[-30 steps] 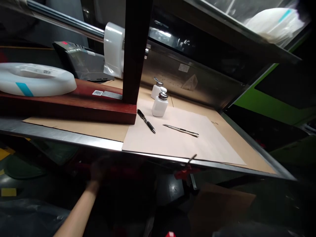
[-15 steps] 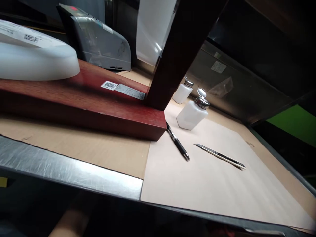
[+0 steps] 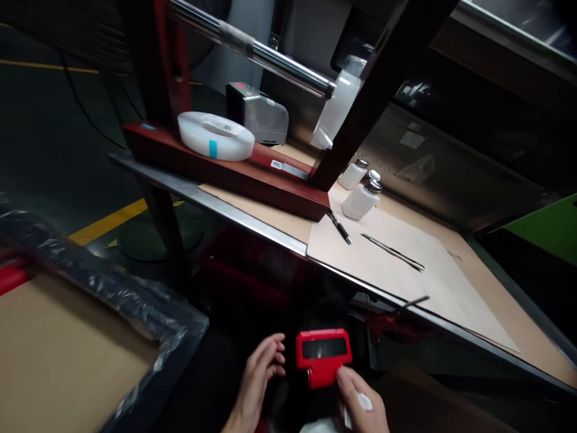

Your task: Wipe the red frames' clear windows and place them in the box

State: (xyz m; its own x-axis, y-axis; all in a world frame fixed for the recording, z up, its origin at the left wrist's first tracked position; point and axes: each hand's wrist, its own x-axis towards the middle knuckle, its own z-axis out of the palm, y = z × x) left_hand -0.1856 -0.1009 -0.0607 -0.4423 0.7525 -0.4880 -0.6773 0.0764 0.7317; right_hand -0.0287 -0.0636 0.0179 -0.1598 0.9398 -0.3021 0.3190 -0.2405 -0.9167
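1. At the bottom centre of the frame, below the bench edge, a red handheld device (image 3: 323, 356) with a dark rectangular window sits between the person's two hands.
2. The right hand (image 3: 360, 402) holds the device from the lower right, its thumb pressed on the red body under the window; the other fingers are closed around something white, which cannot be made out.
3. The left hand (image 3: 258, 379) is just left of the device, fingers spread and loosely curled, not touching it as far as can be seen.
4. Above the hands, a metal-edged workbench (image 3: 252, 219) runs from centre left to the lower right of the frame.
5. On the bench lies a pale paper sheet (image 3: 383, 273), with a black pen (image 3: 339, 227) near its upper left corner and metal tweezers (image 3: 393, 252) to the right of the pen, apart from it.
6. Two white dispenser bottles (image 3: 360, 201) with metal caps stand just beyond the pen, one behind the other.
7. In the upper centre, a red wooden stand (image 3: 234, 174) carries a white tape reel (image 3: 215, 136) lying flat on its base.
8. A grey machine (image 3: 258, 113) stands behind the reel.
9. At the lower left, a cardboard sheet (image 3: 54, 355) lies edged by wrinkled dark plastic film (image 3: 135, 300).
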